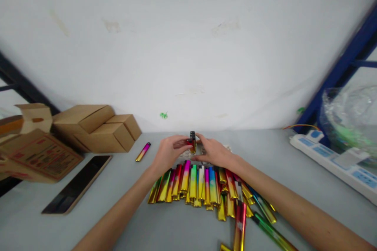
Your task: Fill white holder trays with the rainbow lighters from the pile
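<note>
My left hand (170, 151) pinches a red-and-gold lighter (191, 144) between thumb and fingers. Close behind it, dark-topped lighters (192, 136) stand upright in a row at a pale tray (185, 154), which my hands partly hide. On the other side, my right hand (215, 151) curves around the row, its thumb and fingers apart; whether its fingertips touch the lighters I cannot tell. In front of both hands lies a pile of shiny lighters (193, 182) in gold blended with red, pink, green and blue. Some slip under my right forearm.
One pink-and-gold lighter (143, 151) lies apart at left. A phone (78, 184), closed cardboard boxes (97, 127) and an opened printed carton (41, 153) are farther left. At right are a white power strip (335, 160) and a clear plastic bag (350, 121). A white wall (188, 55) bounds the table.
</note>
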A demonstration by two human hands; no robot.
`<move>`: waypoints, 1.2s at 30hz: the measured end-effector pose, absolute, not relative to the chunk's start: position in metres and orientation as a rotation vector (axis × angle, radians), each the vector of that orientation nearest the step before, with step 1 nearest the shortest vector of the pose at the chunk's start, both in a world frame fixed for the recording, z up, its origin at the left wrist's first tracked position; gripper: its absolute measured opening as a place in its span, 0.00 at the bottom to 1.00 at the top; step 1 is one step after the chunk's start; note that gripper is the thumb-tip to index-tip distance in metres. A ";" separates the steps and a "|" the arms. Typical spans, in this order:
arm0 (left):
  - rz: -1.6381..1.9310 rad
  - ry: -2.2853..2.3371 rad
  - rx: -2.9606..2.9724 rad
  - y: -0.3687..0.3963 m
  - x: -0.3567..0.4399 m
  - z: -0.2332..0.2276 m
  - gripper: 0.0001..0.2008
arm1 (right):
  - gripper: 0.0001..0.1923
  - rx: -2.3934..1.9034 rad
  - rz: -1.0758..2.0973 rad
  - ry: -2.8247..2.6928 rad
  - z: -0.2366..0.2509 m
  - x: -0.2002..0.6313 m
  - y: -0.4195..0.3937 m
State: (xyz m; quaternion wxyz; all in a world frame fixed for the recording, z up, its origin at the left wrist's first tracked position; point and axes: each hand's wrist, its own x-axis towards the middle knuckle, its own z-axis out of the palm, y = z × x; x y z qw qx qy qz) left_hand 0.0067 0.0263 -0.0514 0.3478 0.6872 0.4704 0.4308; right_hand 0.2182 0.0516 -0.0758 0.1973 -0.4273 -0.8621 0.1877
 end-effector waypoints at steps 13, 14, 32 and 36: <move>0.759 1.247 2.089 0.035 0.007 -0.030 0.07 | 0.48 -1.185 0.481 -2.415 -0.078 0.216 0.054; 0.793 1.269 2.069 0.033 0.009 -0.033 0.08 | 0.48 -1.186 0.478 -2.412 -0.078 0.216 0.054; 0.364 2.480 2.038 0.032 -0.121 -0.043 0.27 | 0.47 -1.186 0.534 -2.401 -0.078 0.221 0.055; 0.227 2.429 2.079 0.036 -0.126 -0.058 0.23 | 0.48 -1.209 0.507 -2.443 -0.077 0.221 0.055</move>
